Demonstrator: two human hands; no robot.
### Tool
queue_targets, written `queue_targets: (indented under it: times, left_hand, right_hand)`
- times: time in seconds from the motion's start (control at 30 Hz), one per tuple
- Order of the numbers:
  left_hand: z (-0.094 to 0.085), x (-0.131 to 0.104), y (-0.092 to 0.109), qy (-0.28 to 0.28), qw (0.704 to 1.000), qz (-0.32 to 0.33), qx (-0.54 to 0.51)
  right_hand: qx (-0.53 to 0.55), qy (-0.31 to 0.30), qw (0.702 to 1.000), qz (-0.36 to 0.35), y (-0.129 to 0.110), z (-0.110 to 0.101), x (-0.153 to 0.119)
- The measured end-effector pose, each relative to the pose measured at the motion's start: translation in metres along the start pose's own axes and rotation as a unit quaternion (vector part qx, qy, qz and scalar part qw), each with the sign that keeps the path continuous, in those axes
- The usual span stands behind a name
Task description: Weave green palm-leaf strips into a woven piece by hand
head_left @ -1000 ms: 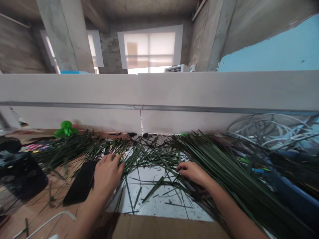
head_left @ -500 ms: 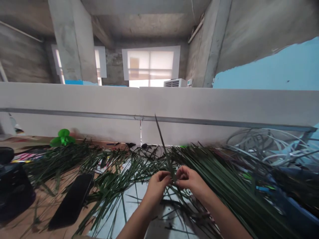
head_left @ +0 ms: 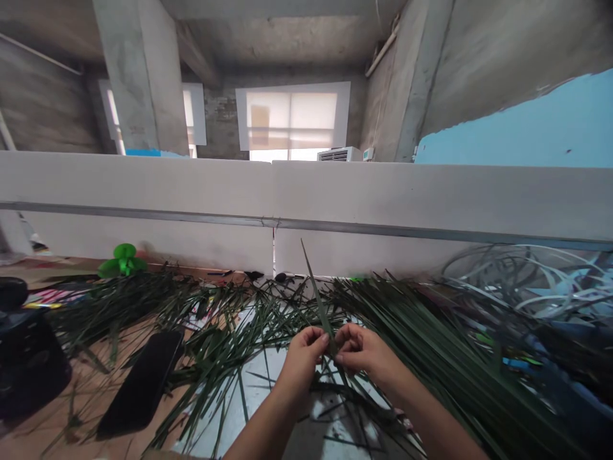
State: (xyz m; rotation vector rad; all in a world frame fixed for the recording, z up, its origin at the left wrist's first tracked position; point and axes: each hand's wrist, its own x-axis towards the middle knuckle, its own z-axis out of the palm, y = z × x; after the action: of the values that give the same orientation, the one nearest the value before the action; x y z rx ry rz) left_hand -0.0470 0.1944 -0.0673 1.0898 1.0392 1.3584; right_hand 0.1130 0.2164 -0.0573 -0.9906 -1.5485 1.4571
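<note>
White partition (head_left: 412,195) stands behind one narrow green leaf (head_left: 320,306), which the left hand (head_left: 301,359) and right hand (head_left: 366,352) both pinch, its tip pointing up. Left of this leaf, a black phone (head_left: 141,384) lies on the table (head_left: 86,399); right of it, long leaves (head_left: 421,348) are heaped.

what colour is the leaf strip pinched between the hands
Green; the strip shows best in the head view.

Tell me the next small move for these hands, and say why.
Perhaps firm up the right hand on the green leaf strip while the left hand steadies it. The left thumb and fingers appear to pinch the strip, its pointed tip stands up free, and the right fingertips sit close against its lower part, though their grip is unclear.
</note>
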Motion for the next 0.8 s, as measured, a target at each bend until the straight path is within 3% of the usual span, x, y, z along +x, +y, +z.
queue_targets:
  times: [0.37, 0.8]
  left_hand:
    - [0.006, 0.001, -0.001, -0.051, 0.996, 0.036, 0.063]
    - [0.004, -0.004, -0.003, -0.033, 0.977, 0.087, 0.193]
  right_hand:
    - [0.018, 0.057, 0.997, -0.048, -0.014, 0.0, -0.003]
    - [0.003, 0.079, 0.995, -0.058, -0.009, 0.002, 0.003]
